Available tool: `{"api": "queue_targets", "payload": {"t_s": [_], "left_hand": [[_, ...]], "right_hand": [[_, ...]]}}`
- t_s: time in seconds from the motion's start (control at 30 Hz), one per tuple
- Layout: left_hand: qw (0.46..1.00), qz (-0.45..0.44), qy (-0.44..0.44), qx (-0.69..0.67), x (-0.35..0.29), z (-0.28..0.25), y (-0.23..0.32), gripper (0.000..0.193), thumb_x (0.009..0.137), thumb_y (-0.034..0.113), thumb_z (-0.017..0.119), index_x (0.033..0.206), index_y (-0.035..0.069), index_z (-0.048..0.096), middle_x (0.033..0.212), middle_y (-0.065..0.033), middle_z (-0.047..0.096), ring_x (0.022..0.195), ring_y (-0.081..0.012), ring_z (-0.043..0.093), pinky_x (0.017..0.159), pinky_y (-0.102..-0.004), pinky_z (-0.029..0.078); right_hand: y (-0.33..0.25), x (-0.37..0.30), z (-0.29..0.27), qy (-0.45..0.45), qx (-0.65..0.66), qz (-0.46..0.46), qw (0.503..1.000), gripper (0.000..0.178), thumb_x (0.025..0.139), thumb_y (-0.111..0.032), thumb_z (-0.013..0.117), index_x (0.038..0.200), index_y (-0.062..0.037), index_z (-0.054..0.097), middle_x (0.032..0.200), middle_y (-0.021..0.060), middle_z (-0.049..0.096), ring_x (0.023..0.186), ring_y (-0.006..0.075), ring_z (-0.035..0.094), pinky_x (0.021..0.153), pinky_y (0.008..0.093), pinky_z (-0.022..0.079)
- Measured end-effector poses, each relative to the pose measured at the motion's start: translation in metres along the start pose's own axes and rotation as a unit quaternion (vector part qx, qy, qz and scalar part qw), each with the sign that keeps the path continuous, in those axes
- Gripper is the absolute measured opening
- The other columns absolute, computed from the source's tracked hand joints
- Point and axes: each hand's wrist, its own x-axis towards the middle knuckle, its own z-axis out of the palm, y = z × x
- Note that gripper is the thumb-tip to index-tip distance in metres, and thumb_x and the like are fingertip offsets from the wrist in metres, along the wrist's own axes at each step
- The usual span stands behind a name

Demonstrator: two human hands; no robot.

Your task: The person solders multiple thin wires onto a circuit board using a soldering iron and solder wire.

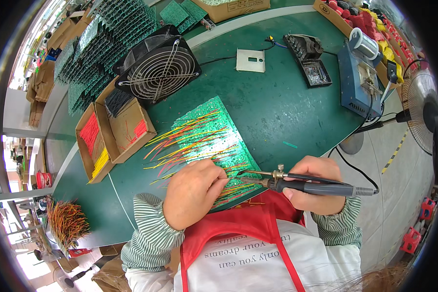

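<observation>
A green circuit board panel [241, 143] lies on the bench before me, with rows of thin red and yellow wires [185, 143] sticking out over its left side. My right hand [316, 185] is wrapped round a grey soldering iron [316, 188], which has a solder feed tube clamped along it. The iron's tip points left, at the board's lower part. Close beside that tip, my left hand [194, 193] pinches what looks like a thin wire at the board; its fingers mostly hide it.
A black fan [160, 70] and a cardboard box [113, 158] of red, yellow and black wires stand to the left. Stacked circuit boards [117, 34] rise behind. A blue solder feeder [357, 82] and a black tray [316, 73] sit far right. A wire bundle [68, 224] is near left.
</observation>
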Motion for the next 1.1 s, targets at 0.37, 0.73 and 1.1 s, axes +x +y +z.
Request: {"api": "queue_targets", "payload": {"t_s": [0.37,0.73,1.1], "left_hand": [[0.999,-0.019,-0.044,0.023,0.005,-0.004,0.003,0.012,0.079,0.015,0.061,0.074,0.004,0.06,0.073,-0.01,0.055,0.074,-0.0292,0.057,0.066,-0.0396,0.045],[0.998,0.027,0.031,0.046,0.013,-0.009,0.011,0.009,0.076,0.01,0.066,0.075,0.003,0.061,0.07,-0.0083,0.057,0.066,-0.026,0.057,0.062,-0.0362,0.045],[0.998,0.037,-0.02,0.048,0.024,0.008,0.012,0.01,0.077,0.013,0.064,0.074,0.004,0.062,0.072,-0.0093,0.058,0.069,-0.028,0.058,0.061,-0.0379,0.046]], "right_hand": [[0.0,0.002,0.0,-0.008,0.009,0.002,1.0,0.016,0.067,-0.006,0.071,0.075,-0.0008,0.058,0.059,0.0042,0.06,0.048,0.0097,0.056,0.045,0.0237,0.042],[0.005,-0.01,-0.014,0.043,-0.024,-0.013,0.999,0.017,0.065,-0.006,0.071,0.074,-0.0016,0.058,0.057,0.0036,0.058,0.046,0.0092,0.054,0.045,0.0223,0.041],[0.011,-0.011,-0.012,0.057,-0.007,0.017,0.998,0.016,0.065,-0.005,0.07,0.074,-0.0026,0.057,0.057,0.0027,0.057,0.047,0.0079,0.052,0.044,0.0223,0.039]]}}
